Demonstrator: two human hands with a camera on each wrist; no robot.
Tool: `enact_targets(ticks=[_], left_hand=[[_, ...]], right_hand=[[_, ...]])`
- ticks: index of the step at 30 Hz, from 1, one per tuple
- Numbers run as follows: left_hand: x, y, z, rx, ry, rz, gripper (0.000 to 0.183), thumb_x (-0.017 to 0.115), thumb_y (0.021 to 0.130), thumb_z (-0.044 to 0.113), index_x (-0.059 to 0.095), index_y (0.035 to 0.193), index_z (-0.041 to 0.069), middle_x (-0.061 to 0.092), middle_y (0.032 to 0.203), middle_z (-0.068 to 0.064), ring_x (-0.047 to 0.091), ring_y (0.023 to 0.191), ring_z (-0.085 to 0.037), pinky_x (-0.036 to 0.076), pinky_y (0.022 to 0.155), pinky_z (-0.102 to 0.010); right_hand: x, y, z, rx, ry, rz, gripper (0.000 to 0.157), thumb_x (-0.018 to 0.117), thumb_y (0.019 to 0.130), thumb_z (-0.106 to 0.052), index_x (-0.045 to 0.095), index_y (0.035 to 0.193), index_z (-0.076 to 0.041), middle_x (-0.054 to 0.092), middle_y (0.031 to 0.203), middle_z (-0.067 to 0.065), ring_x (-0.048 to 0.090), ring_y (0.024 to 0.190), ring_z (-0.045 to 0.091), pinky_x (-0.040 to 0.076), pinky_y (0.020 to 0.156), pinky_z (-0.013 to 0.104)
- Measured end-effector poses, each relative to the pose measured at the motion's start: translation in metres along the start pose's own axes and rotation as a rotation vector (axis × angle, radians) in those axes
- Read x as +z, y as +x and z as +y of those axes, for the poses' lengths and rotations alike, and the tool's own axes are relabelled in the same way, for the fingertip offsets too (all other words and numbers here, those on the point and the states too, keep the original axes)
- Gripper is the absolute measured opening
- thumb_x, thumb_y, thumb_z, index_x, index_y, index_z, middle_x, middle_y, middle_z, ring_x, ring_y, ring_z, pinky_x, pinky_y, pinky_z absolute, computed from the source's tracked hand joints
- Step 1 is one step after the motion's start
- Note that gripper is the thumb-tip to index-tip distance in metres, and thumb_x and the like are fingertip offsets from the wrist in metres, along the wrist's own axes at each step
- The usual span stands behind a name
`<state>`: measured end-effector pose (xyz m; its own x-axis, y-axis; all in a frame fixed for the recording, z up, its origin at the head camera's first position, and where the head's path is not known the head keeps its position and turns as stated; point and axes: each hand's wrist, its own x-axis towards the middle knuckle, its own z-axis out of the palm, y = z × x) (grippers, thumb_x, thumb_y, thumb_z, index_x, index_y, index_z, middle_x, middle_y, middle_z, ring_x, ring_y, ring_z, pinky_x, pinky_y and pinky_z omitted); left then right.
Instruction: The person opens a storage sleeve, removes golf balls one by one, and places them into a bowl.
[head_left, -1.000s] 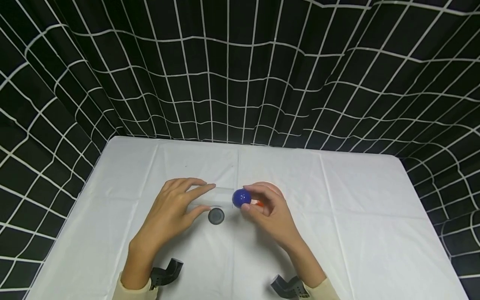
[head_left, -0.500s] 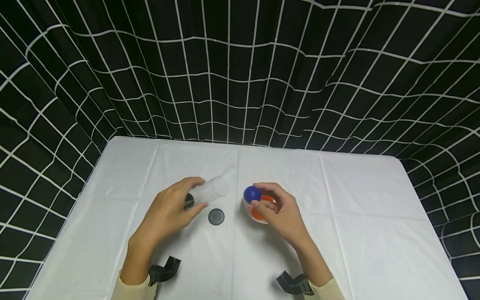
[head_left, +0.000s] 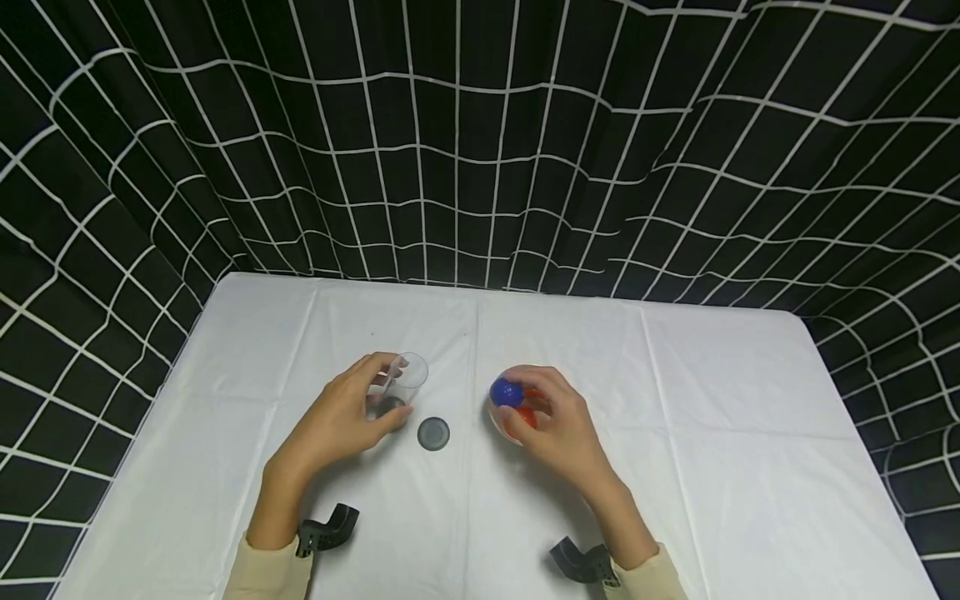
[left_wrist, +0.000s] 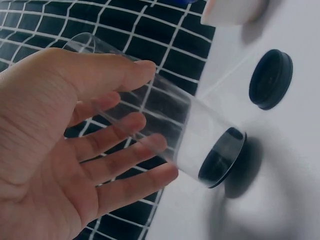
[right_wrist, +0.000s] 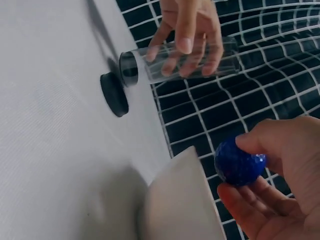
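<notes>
My left hand (head_left: 341, 412) holds a clear tube (left_wrist: 170, 107) with a black bottom, its thumb on one side and fingers round the other. The tube stands nearly upright, open end up, its bottom close over the white cloth. Beside it lies a round dark cap (head_left: 433, 433). Between thumb and fingertips my right hand (head_left: 558, 417) pinches a dimpled blue golf ball (right_wrist: 237, 162). That ball is over a white bowl (right_wrist: 180, 200), which the right hand partly hides in the head view. Orange-red items (head_left: 519, 423) show inside the bowl.
A white cloth with fold creases covers the table (head_left: 720, 467). Black curtains (head_left: 480, 150) with a white grid hang behind the table and along both sides. Each wrist wears a dark camera mount (head_left: 330, 529).
My left hand has tipped the tube from lying sideways to nearly upright. My right hand has moved the blue golf ball rightward, away from the tube's mouth, to above the bowl.
</notes>
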<state>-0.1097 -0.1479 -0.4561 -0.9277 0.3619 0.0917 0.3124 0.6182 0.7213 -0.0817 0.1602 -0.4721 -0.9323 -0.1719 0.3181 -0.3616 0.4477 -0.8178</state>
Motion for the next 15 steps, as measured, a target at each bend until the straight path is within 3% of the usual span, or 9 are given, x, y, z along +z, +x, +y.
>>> enact_targets(ticks=[5,15], left_hand=[[0.002,0.001,-0.008,-0.014,-0.087,-0.042,0.051,0.08,0.094,0.017,0.057,0.139,0.013,0.066,0.134,-0.013,0.072,0.119,-0.029,0.061,0.102,-0.043],[0.0,0.002,-0.016,-0.043,-0.188,-0.105,0.053,0.081,0.094,0.014,0.053,0.139,0.011,0.064,0.139,-0.016,0.068,0.129,-0.038,0.059,0.107,-0.046]], right_hand=[[0.003,-0.001,0.004,-0.055,-0.068,0.011,0.041,0.081,0.086,0.005,0.071,0.124,-0.005,0.068,0.127,0.014,0.074,0.111,0.029,0.065,0.091,0.045],[0.002,0.0,0.006,-0.101,-0.146,0.024,0.038,0.081,0.087,0.003,0.072,0.123,-0.004,0.068,0.127,0.014,0.074,0.112,0.03,0.065,0.093,0.044]])
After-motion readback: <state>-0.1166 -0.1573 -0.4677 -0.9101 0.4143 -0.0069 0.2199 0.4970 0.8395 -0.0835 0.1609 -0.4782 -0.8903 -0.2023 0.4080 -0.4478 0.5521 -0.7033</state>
